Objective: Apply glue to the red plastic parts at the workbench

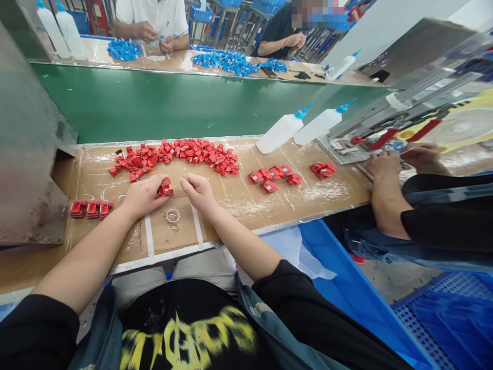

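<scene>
My left hand (145,196) is closed around a small red plastic part (165,188) above the bench. Between the fingertips of my right hand (197,191) is a thin light-coloured stick (175,186), its tip reaching the red part. Just below them a small clear round dish (173,215) sits on a cardboard piece with white tape strips. Behind my hands lies a long heap of red parts (185,151). Three red parts (92,209) stand in a row to the left of my left arm.
Smaller groups of red parts (271,177) lie to the right, with two white squeeze bottles (279,134) behind. A green conveyor belt (185,105) runs beyond the bench. A metal housing (31,154) bounds the left. Co-workers sit opposite and at right; a blue bin (339,267) stands below.
</scene>
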`<control>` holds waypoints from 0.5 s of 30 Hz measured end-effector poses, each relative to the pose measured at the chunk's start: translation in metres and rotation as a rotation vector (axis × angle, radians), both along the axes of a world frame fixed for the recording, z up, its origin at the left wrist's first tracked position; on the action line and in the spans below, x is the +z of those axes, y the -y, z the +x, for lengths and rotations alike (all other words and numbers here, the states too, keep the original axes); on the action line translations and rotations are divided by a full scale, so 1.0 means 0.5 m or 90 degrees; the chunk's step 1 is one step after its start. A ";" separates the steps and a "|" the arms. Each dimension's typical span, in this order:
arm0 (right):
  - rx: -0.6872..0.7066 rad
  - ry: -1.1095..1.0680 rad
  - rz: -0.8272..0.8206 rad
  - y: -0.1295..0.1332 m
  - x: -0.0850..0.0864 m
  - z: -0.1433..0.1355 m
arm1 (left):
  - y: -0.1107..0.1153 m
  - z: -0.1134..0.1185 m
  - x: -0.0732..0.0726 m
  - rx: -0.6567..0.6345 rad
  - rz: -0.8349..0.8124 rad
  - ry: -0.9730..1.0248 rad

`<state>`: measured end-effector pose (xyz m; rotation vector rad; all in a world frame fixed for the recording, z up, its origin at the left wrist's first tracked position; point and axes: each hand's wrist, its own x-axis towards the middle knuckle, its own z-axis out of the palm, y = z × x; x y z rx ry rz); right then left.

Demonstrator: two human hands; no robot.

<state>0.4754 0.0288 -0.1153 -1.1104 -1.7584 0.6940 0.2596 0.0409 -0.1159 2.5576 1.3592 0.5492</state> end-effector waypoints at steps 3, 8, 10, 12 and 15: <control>-0.034 0.019 0.011 -0.001 -0.004 0.003 | 0.000 0.000 0.001 0.002 -0.007 -0.004; -0.045 0.027 0.028 -0.001 -0.003 0.000 | 0.002 0.002 0.006 0.010 -0.010 -0.015; -0.029 0.029 0.020 0.001 0.000 -0.002 | 0.001 0.002 0.005 0.014 -0.007 -0.010; -0.008 0.032 0.017 0.002 0.001 -0.002 | 0.001 0.002 0.003 0.016 -0.008 0.000; -0.023 0.029 0.053 0.003 0.002 0.001 | -0.001 0.001 0.000 0.017 -0.008 0.003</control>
